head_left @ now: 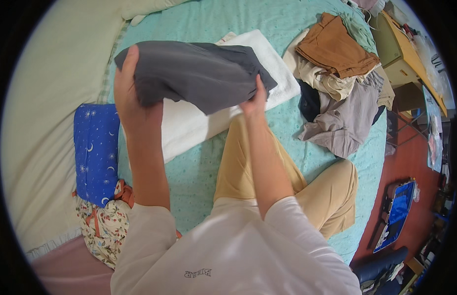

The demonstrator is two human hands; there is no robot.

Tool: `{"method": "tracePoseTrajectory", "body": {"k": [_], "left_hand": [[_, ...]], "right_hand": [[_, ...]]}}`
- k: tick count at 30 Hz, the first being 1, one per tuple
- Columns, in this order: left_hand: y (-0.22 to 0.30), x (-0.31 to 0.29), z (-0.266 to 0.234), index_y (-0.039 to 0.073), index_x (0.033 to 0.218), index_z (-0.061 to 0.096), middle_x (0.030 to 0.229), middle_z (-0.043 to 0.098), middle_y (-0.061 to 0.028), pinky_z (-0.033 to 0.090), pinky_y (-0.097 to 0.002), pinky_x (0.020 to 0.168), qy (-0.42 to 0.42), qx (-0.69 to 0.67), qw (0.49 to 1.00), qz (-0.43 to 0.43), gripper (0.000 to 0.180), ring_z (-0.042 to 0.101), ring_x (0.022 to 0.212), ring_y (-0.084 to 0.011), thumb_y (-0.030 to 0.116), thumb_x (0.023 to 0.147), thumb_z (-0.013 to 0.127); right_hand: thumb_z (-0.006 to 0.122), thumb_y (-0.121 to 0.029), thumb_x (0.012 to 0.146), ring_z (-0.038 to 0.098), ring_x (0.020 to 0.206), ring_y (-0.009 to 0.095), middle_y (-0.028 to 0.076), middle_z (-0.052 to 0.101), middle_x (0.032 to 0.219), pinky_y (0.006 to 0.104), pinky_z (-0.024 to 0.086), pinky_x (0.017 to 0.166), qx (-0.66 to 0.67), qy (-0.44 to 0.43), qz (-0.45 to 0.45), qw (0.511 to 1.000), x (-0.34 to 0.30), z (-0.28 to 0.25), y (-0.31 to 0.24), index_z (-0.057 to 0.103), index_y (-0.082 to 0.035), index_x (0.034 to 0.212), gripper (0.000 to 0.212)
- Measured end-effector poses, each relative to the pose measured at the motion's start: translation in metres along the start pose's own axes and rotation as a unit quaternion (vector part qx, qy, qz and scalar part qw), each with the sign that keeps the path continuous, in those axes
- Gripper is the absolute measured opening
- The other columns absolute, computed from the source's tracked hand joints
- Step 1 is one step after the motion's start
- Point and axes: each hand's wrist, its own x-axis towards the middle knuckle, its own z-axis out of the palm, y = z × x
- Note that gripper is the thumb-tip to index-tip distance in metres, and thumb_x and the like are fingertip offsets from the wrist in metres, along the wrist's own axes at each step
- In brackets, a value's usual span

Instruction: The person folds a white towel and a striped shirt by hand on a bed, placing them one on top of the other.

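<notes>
Over a white cloth (191, 125): one dark grey garment (194, 73), opposite ends grasped in the fingers of the left hand (129, 98) and right hand (255, 101) — even tension should keep it smooth. Outward: teal sheet (189, 172), bare on the cloth's near side; blue cushion (96, 152), left; clothes pile (339, 91), right, by the bed's edge (368, 196).

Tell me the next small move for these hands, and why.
I'd probably lower the grey cloth onto the white cloth. The left hand and right hand grip it at opposite ends, and the white cloth lies beneath on the teal sheet, so it looks like a handy surface to set it on.
</notes>
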Motion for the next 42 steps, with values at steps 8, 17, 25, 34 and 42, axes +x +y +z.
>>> {"method": "tracePoseTrajectory", "body": {"k": [8, 17, 25, 34, 42], "left_hand": [[0.019, -0.101, -0.105, 0.001, 0.132, 0.047, 0.122, 0.059, -0.0114, 0.048, -0.0368, 0.095, 0.035, 0.167, 0.985, 0.012, 0.048, 0.058, 0.111, -0.0224, 0.019, 0.091, 0.065], [-0.08, -0.31, -0.299, -0.003, 0.137, 0.045, 0.127, 0.058, -0.011, 0.044, -0.0308, 0.097, 0.084, 0.293, 0.873, -0.38, 0.055, 0.056, 0.114, -0.0184, 0.017, 0.09, 0.067], [-0.117, -0.307, -0.343, -0.001, 0.129, 0.054, 0.118, 0.062, -0.0097, 0.048, -0.0294, 0.091, 0.098, 0.278, 0.812, -0.503, 0.045, 0.06, 0.103, -0.0164, 0.022, 0.092, 0.066], [-0.135, -0.248, -0.366, 0.003, 0.119, 0.058, 0.108, 0.063, -0.0056, 0.048, -0.0283, 0.088, 0.057, 0.436, 0.799, -0.411, 0.033, 0.061, 0.096, -0.0142, 0.026, 0.096, 0.059], [-0.148, -0.175, -0.409, -0.004, 0.125, 0.048, 0.131, 0.051, -0.0189, 0.039, -0.0371, 0.109, 0.262, -0.015, 0.928, -0.263, 0.039, 0.048, 0.127, -0.0285, 0.022, 0.096, 0.056]], "right_hand": [[0.06, -0.008, 0.089, 0.06, 0.108, 0.025, 0.013, 0.065, 0.114, 0.0367, 0.047, 0.097, -0.146, 0.021, -0.079, 0.986, -0.122, 0.019, -0.108, 0.061, 0.003, 0.112, 0.026], [0.059, -0.002, 0.081, 0.054, 0.118, 0.028, 0.013, 0.057, 0.127, 0.0412, 0.044, 0.101, -0.28, 0.368, -0.027, 0.886, -0.32, -0.147, -0.099, 0.05, 0.002, 0.129, 0.048], [0.055, 0.004, 0.085, 0.057, 0.113, 0.028, 0.013, 0.059, 0.124, 0.0393, 0.047, 0.094, -0.335, 0.324, -0.034, 0.884, -0.329, -0.162, -0.117, 0.048, 0.005, 0.128, 0.044], [0.059, -0.005, 0.091, 0.057, 0.1, 0.019, 0.009, 0.056, 0.111, 0.0312, 0.049, 0.083, -0.747, 0.232, -0.208, 0.587, -0.327, -0.142, -0.128, 0.049, 0.002, 0.126, 0.037], [0.055, -0.005, 0.094, 0.059, 0.108, 0.021, 0.014, 0.061, 0.116, 0.0303, 0.047, 0.093, -0.732, 0.1, -0.246, 0.627, -0.196, -0.101, -0.128, 0.052, 0.002, 0.123, 0.03]]}}
